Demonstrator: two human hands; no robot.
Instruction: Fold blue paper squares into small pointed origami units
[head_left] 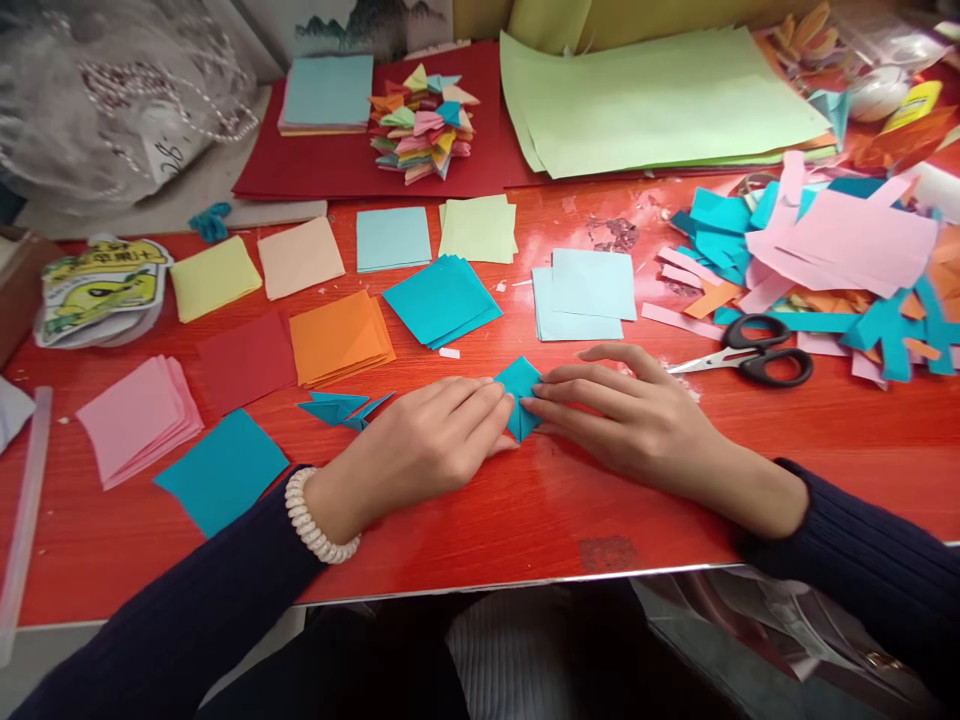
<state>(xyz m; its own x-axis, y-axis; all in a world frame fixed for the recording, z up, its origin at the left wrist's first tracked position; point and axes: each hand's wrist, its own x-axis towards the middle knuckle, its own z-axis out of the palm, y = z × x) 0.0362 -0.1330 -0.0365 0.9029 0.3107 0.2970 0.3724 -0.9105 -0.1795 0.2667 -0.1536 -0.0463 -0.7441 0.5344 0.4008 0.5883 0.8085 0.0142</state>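
Observation:
A small folded piece of blue paper (523,384) lies on the red table between my two hands, with a crease down its lower half. My left hand (442,430) is closed on its left edge, fingers pressed together. From the other side my right hand (626,410) grips the right edge, its fingers over the paper and the thumb low by the near corner. Folded blue paper pieces (334,408) with pointed ends rest just beyond my left wrist. Closer to my left sleeve is a flat blue sheet (223,470).
Paper stacks, such as orange (341,338), pink (140,420) and blue (442,300), spread across the table. Black-handled scissors (765,350) lie right of my right hand, before a heap of paper scraps (840,240). A colourful folded-paper cluster (425,125) stands at the back.

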